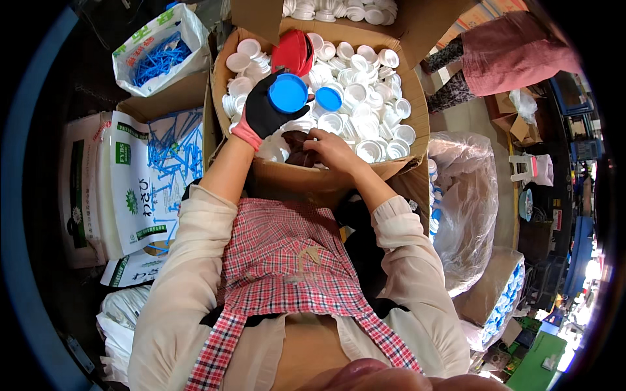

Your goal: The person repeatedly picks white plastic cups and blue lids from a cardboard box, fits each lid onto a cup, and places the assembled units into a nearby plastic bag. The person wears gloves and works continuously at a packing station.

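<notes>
My left hand wears a black glove with a pink cuff and grips a round blue lid, its flat side up. Just right of its fingertips a smaller blue lid rests over the white ones. Bare, my right hand is at the near edge of the cardboard box. Its fingers are curled against a dark brown, crumpled-looking piece, whose kind I cannot tell. Many white plastic lids fill the box. A red pouch-like thing lies on them, beyond my left hand.
At left, a white bag and a printed white sack hold thin blue plastic pieces. Clear plastic bagging stands at right. Another person in a pink garment is at the upper right. More white lids lie beyond the box.
</notes>
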{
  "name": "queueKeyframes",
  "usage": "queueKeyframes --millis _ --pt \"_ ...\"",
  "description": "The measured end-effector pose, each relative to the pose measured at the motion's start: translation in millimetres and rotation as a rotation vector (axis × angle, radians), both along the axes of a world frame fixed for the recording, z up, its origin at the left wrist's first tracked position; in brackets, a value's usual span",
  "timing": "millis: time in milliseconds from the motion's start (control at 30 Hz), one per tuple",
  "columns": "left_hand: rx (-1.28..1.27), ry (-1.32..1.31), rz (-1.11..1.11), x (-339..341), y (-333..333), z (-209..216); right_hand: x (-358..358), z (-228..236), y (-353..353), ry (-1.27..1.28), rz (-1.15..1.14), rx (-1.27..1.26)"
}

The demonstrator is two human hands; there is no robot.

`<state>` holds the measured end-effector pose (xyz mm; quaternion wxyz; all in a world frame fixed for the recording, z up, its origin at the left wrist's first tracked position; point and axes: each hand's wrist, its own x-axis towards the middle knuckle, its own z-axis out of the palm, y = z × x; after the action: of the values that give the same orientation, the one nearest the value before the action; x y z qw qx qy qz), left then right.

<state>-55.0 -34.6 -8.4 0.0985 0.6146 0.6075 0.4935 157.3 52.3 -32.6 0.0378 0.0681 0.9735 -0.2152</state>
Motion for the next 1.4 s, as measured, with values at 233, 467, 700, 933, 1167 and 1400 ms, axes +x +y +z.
queueKeyframes --millis 233,467,700,933,1167,1400 --pt "0.119 -0.170 0.105 21.0 -5.7 25.4 11.8 45.9 12.2 0.737 -0.456 -0.797" --pt "-0.021 -0.803 -0.172 49.8 10.6 11.9 -7.8 48.2 -26.2 0.800 -0.383 -0.240" --pt "-0.055 -1.041 -0.724 76.0 20.8 -25.5 -1.8 71.1 -28.4 0.851 -0.415 -0.076" --pt "-0.241 -0.356 -0.161 31.6 7.0 -2.4 31.7 57.6 32.0 0.409 -0.799 -0.122" --pt "-0.439 0.505 0.197 38.7 73.1 -17.6 49.1 45.1 34.0 0.445 -0.619 -0.709" --pt "-0.604 1.018 0.207 9.8 167.5 -135.2 39.0 21.6 43.0 0.420 -0.582 -0.594"
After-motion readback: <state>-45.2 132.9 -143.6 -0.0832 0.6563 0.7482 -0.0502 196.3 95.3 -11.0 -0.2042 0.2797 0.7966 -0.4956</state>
